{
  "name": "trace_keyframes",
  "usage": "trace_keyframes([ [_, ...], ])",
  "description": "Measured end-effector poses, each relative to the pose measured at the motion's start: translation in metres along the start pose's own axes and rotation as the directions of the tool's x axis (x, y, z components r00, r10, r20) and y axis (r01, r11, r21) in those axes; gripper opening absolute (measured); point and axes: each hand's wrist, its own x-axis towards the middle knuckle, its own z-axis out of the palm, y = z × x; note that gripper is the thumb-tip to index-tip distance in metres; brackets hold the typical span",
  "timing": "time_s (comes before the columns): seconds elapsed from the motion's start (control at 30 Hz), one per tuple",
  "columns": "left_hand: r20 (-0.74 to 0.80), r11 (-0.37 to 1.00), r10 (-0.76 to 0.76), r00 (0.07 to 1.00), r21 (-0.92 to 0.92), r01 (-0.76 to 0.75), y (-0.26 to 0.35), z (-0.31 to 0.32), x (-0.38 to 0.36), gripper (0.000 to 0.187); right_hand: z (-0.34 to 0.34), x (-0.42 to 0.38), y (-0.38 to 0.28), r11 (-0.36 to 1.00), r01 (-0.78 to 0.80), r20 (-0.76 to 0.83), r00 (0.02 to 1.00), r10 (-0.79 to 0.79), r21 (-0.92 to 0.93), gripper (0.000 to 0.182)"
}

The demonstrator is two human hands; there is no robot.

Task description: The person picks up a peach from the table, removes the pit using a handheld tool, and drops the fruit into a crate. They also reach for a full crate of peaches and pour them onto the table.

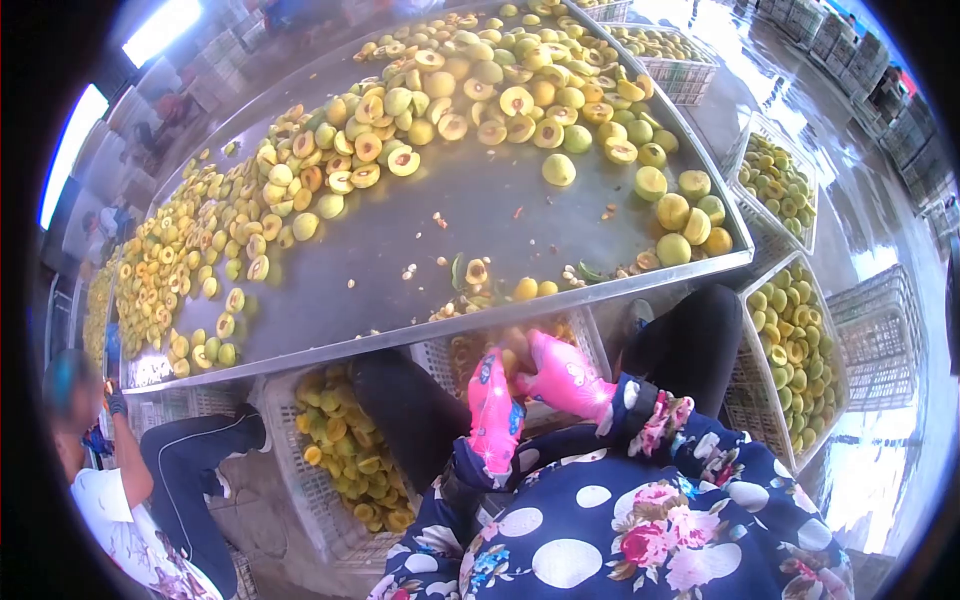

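Note:
My left hand (494, 412) and my right hand (565, 378), both in pink gloves, are close together below the front edge of the metal table (400, 235). Between them is a blurred yellowish fruit (517, 350), and the fingers of both hands are bent toward it. Which hand holds it is hard to tell, since motion smears the fingertips. Beneath the hands stands a white crate (432, 358) with fruit pieces in it. Halved yellow-green fruits (515, 101) with brown centres lie heaped on the table, along with whole ones.
Fruit-filled crates stand at my left (300, 500) and right (740, 395), with another crate (738, 165) farther right. A co-worker (120, 490) sits at the far left. Loose pits (408, 271) and scraps lie near the table's front edge.

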Motion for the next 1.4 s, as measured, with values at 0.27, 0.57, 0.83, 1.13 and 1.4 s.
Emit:
trace_keyframes([
  [0.27,0.074,0.934,-0.073,0.995,-0.344,0.094,0.031,-0.019,0.002,0.037,-0.006,-0.005,0.012,0.982,-0.027,-0.246,0.966,0.074,0.186,0.028],
  [0.57,-0.227,0.704,0.674,0.703,0.485,-0.518,0.110,-0.127,-0.068,0.036,0.001,-0.018,0.079,0.955,-0.292,0.264,0.918,0.297,-0.057,0.037],
  [0.83,-0.107,-0.029,0.689,0.717,0.984,0.174,0.107,-0.294,-0.056,0.028,0.013,-0.010,0.103,0.921,-0.388,0.439,0.835,0.332,0.040,0.035],
  [1.13,0.219,0.085,0.675,0.705,0.926,-0.369,0.261,-0.061,0.205,0.034,0.007,0.004,0.113,0.836,-0.534,0.470,0.774,0.423,0.127,0.035],
  [1.4,0.258,0.129,0.661,0.705,0.886,-0.446,0.210,0.046,0.339,0.037,0.002,0.011,0.119,0.880,-0.471,0.565,0.745,0.355,0.067,0.039],
])
